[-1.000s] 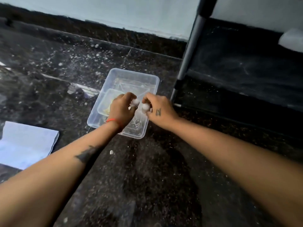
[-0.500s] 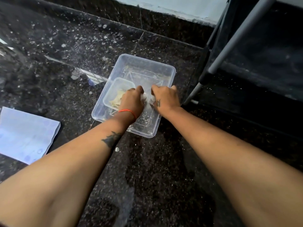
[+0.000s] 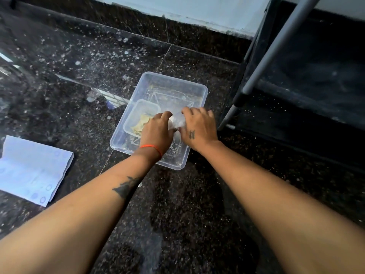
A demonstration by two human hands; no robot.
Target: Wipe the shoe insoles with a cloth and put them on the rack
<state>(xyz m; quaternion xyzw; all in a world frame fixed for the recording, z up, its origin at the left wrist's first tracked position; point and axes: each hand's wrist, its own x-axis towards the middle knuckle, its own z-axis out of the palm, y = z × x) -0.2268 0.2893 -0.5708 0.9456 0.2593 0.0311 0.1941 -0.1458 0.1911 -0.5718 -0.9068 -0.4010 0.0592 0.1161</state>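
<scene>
Early stage. Your left hand and right hand are both down in the clear tub on the floor, fingers curled on a small white cloth between them; likely wetting or wringing it. No insoles in view. Rack stands just right of the tub; shelf contents too dark to tell. Wiping and racking both seem left. A second ago you held the cloth up above the tub; now it's lowered inside.

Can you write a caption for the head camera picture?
Both hands, left and right, squeeze a white cloth over a clear tub.
</scene>
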